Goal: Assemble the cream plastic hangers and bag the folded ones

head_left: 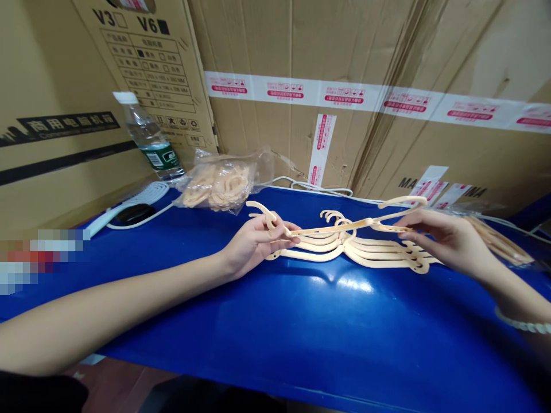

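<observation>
Over the blue table [310,338], a beige plastic hanger [331,228] is stretched between my two hands, seen nearly edge-on. My left hand [252,244] pinches its left end, with a curved piece rising beside the thumb. At the other end, my right hand [445,235] grips the hanger between thumb and fingers; a curved hook piece stands up near that side. Just behind and below lies a row of similar beige hangers [379,264], overlapping, their hooks pointing to the back. My hands partly hide both ends of this row.
A clear plastic bag [219,183] of beige hanger parts lies at the back left, beside a water bottle [150,137]. Further left are a white handheld fan [129,206] and a black object [135,213]. Another bag [501,241] lies far right. Cardboard boxes [275,46] wall the back.
</observation>
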The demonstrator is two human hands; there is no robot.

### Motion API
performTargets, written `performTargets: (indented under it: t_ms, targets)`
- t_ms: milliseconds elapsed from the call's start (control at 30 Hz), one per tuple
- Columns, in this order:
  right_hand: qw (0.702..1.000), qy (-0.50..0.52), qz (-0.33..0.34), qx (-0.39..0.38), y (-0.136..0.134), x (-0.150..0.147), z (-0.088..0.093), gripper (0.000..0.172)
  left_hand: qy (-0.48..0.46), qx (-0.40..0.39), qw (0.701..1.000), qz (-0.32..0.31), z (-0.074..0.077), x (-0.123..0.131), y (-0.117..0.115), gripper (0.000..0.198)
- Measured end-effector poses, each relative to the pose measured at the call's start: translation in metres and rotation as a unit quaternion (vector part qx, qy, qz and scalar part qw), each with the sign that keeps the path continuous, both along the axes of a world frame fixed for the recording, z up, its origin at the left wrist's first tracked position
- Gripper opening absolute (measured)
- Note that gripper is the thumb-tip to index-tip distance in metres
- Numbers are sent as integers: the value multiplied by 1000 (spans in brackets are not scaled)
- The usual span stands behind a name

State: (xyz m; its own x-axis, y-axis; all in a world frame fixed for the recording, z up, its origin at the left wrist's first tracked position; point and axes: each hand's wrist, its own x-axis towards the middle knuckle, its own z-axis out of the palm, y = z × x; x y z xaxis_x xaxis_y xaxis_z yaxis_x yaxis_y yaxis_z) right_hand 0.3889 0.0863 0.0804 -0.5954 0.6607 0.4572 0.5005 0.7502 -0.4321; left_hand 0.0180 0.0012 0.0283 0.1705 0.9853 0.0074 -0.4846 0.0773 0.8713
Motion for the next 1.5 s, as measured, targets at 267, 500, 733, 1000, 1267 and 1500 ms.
performTargets:
  t_ms: [267, 500, 733, 1000, 1267, 1500]
  targets:
    - [999, -22, 34, 28, -5, -6, 0, 11, 39, 12, 999, 34, -5, -1, -1, 28]
    - [998, -29, 18, 48, -5, -4, 0, 11, 41, 2, 999, 32, -6, -1, -1, 26]
    - [998, -18, 14, 51, -6, -6, 2, 12, 41, 6, 998, 38, -5, 0, -2, 26]
    - [996, -17, 51, 73, -13, -14, 7, 8, 77, 29, 993, 90, -8, -1, -1, 27]
    - [996, -29, 46, 68, -15, -14, 6, 8, 86, 51, 989, 113, -13, -1, -2, 33]
    - [997, -38, 25, 68, -20, -14, 3, 7, 102, 76, 980, 154, -11, -1, -1, 33]
